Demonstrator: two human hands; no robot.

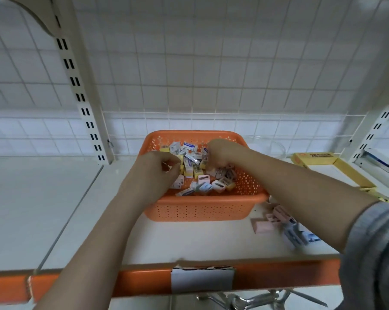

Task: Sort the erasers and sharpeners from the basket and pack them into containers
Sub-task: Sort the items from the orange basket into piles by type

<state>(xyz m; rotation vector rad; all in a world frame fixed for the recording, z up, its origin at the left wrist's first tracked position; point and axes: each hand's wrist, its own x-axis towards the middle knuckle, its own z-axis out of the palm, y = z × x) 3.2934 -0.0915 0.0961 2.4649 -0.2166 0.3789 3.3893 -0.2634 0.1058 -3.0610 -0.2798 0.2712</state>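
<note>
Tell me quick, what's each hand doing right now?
Left hand: in the orange basket, pinching a yellow eraser.
Right hand: in the basket, fingers curled down; any hold cannot be told.

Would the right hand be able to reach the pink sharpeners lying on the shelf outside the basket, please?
Probably yes: the pink sharpeners lie uncovered beside the basket, just under the right forearm, though the right hand is busy inside it.

Basket (202,209) mid-shelf, erasers (190,146) inside; open box (345,170) to its right.
</note>
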